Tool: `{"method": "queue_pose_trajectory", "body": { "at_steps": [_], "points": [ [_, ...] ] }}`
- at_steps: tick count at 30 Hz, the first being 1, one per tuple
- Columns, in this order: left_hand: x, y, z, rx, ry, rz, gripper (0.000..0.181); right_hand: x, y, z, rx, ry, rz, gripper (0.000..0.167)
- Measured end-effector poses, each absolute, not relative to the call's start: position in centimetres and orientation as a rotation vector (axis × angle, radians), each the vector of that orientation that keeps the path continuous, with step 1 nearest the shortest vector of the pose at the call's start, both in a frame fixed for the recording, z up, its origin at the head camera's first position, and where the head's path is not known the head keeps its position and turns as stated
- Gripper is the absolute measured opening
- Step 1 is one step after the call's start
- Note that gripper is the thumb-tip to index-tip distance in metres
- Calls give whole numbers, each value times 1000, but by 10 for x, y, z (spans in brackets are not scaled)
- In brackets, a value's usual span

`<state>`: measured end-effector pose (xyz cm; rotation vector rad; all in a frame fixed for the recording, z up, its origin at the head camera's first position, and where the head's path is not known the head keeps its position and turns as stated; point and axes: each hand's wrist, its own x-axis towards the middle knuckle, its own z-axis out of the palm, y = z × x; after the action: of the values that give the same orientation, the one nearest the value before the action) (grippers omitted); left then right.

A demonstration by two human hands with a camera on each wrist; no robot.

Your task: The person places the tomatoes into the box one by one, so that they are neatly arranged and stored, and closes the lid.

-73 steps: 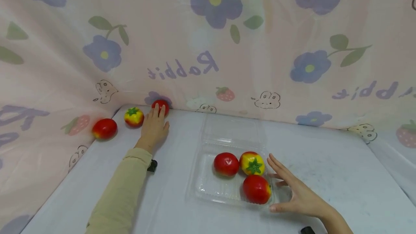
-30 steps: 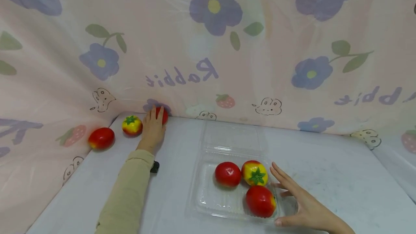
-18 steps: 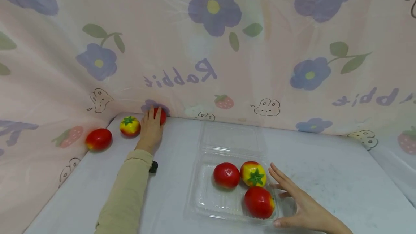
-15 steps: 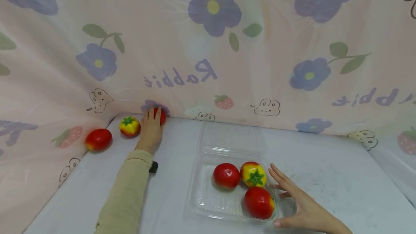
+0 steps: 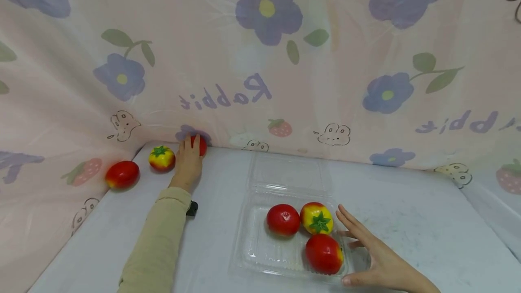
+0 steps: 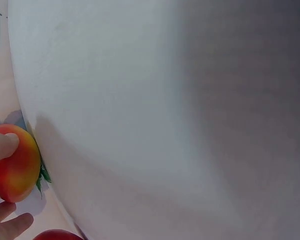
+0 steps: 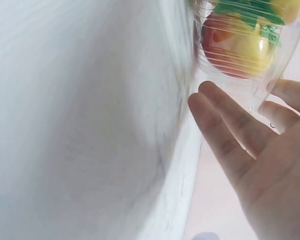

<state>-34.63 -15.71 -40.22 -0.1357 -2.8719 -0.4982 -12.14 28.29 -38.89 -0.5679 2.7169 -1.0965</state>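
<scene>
At the back left of the head view, my left hand [image 5: 188, 164] grips a red toy tomato [image 5: 199, 145] by the cloth wall. In the left wrist view, the thumb lies across this tomato [image 6: 20, 167], which shows yellow shading and green leaves. My right hand [image 5: 376, 257] rests with spread fingers at the right edge of a clear plastic clamshell box [image 5: 254, 238], its lid [image 5: 290, 173] laid back. Inside the box sit a red tomato [image 5: 283, 219], a yellow-topped one [image 5: 316, 218] and another red one [image 5: 324, 253]. The right wrist view shows fingers [image 7: 225, 130] beside the box.
Left of my left hand lie a yellow-topped tomato [image 5: 162, 158] and a red one [image 5: 122, 175], both near the wall. A flower-printed cloth [image 5: 228, 49] rises behind and beside the white table [image 5: 211, 248]. A black wrist camera [image 5: 192, 209] sits under my left wrist.
The head view has tilted up slightly, shifting everything lower. My left fingers have moved from the top of the tomato toward its left side. The right hand stays by the box.
</scene>
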Motion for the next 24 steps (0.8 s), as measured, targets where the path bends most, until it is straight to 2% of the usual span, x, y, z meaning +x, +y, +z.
{"method": "queue_pose_trajectory", "body": {
  "at_steps": [8,18,24],
  "points": [
    [-345,-157,-404,-142,-2786,-468,57,-121,284,-392,-593,2764,-1062,110],
    [-347,-155,-402,-101,-2721,-501,52,-122,284,-392,-588,2767,-1059,110],
    [-345,-153,-403,-111,-2804,-448,58,-122,285,-394,-550,2754,-1054,111]
  ]
}}
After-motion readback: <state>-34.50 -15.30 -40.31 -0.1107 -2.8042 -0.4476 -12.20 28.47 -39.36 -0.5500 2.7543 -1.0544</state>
